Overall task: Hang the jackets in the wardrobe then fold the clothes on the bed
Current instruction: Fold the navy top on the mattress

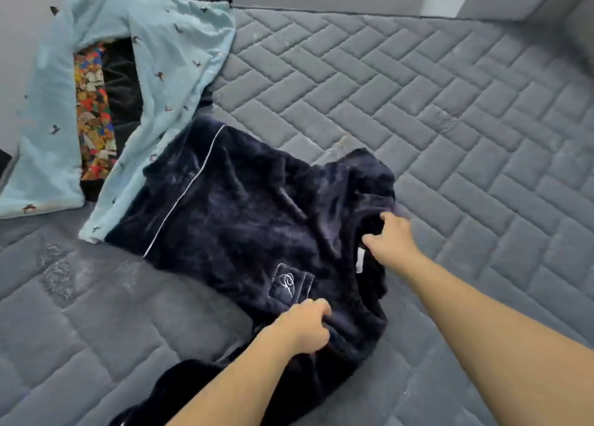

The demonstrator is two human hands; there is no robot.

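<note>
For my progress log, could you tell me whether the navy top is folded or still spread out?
Mostly spread: the navy top lies open on the bed, pocket showing, with both hands gripping it near the collar.

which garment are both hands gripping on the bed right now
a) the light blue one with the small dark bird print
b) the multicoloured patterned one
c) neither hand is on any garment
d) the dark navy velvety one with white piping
d: the left hand and the right hand both pinch the navy garment, while the light blue garment and the multicoloured one lie untouched further back on the mattress.
</note>
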